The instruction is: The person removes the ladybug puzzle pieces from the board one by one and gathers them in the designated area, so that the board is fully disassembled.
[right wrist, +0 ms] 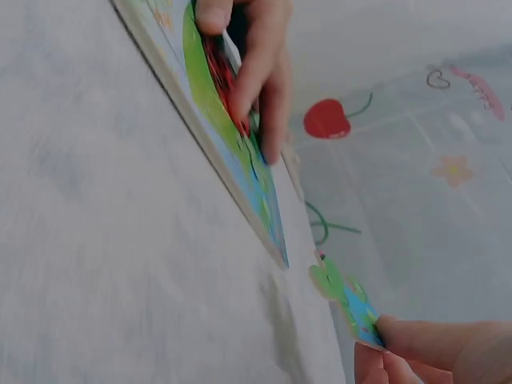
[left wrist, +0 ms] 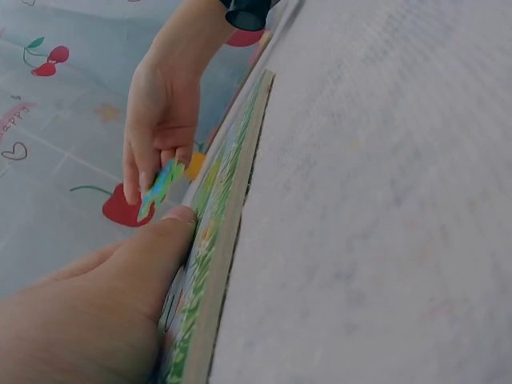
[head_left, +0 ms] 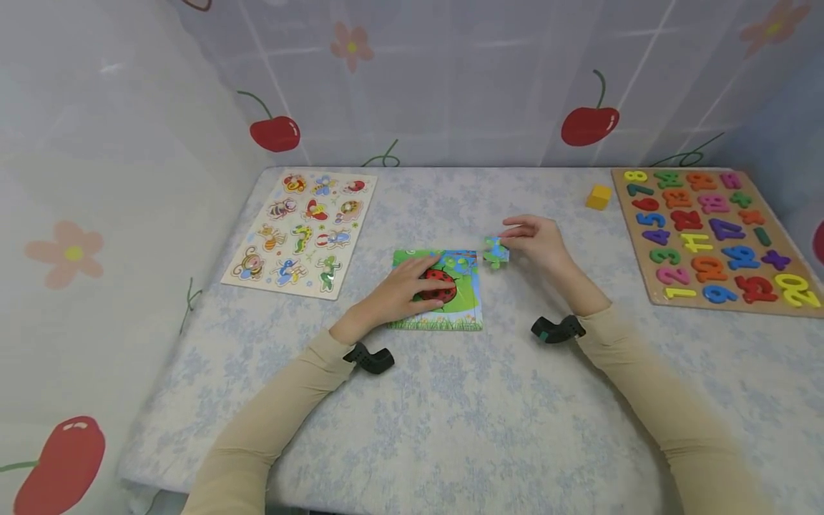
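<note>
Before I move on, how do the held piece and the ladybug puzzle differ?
The piece is small with a knobbed outline; the puzzle is larger and squarish.
The piece is tilted, pinched in the right hand above the table; the puzzle lies flat on it, under the left hand.
Both show green and blue.

soft, even brightness lay over the counter (head_left: 450,415), whitish glare streaked the patterned sheet (head_left: 450,79) behind the counter, both wrist views looked dimmer and hazier, the right showing a blurred shadow (right wrist: 282,320) on the counter
</note>
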